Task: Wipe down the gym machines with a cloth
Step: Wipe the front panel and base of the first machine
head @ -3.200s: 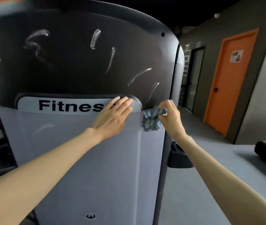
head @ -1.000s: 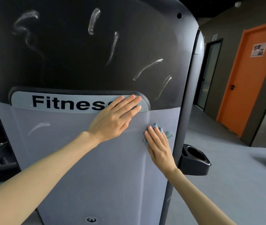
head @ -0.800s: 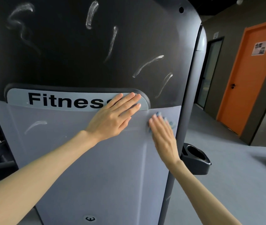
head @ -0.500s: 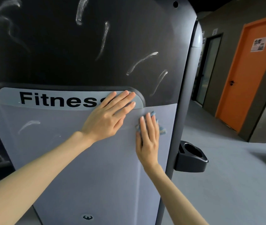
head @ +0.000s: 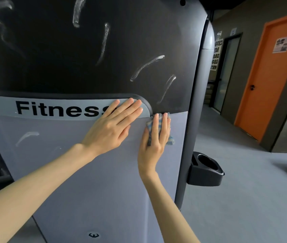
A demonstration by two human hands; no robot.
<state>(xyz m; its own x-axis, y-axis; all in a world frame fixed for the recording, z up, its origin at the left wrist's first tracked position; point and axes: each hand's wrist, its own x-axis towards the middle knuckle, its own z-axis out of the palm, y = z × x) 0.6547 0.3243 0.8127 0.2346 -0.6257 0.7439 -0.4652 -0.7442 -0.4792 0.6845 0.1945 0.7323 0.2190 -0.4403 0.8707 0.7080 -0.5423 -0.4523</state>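
As my straight-fingered right hand [head: 154,142] only presses the cloth [head: 149,123] on the machine [head: 104,186], left hand [head: 111,130] flat beside, it may slip.

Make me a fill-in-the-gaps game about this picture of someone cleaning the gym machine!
1. The left hand hides the end of the word ____ on the machine.
2. The right hand presses the cloth flat on the machine; the cloth is white and ____.
3. The smears on the machine's black top part are ____.
4. The door down the hall is ____.

Missing words: Fitness, blue, white, orange.
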